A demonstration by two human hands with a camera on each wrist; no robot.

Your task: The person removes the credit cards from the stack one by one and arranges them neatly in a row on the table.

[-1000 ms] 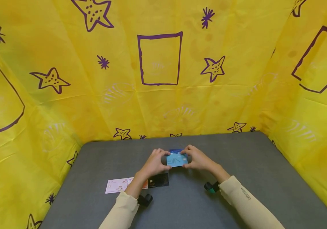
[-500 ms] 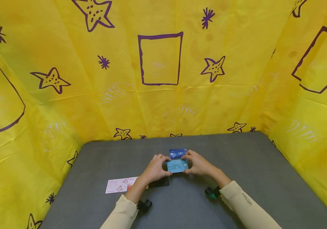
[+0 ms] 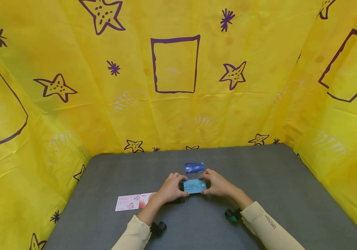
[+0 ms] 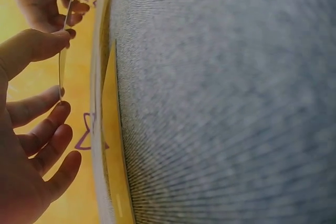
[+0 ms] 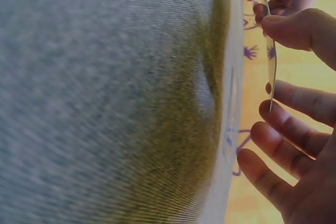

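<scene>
A light blue VIP card (image 3: 195, 186) is held by its two short ends between my hands, its lettering upside down in the head view. My left hand (image 3: 172, 188) pinches the left end with thumb and fingers. At the opposite end, my right hand (image 3: 218, 184) pinches it the same way. Both wrist views show the card (image 4: 61, 72) edge-on and raised off the table, thumb on one edge and fingertips on the other. A dark blue VIP card (image 3: 194, 167) lies just beyond it on the table.
On the grey table (image 3: 244, 222), a pink card (image 3: 127, 202) and a red-and-white card (image 3: 145, 199) lie side by side at left. A black card (image 3: 179, 200) beside them is mostly covered by my left hand. Yellow patterned cloth (image 3: 175, 118) walls the back and sides.
Both hands have drawn the light blue card toward me, away from the dark blue card, which now shows fully. My left hand now covers more of the black card.
</scene>
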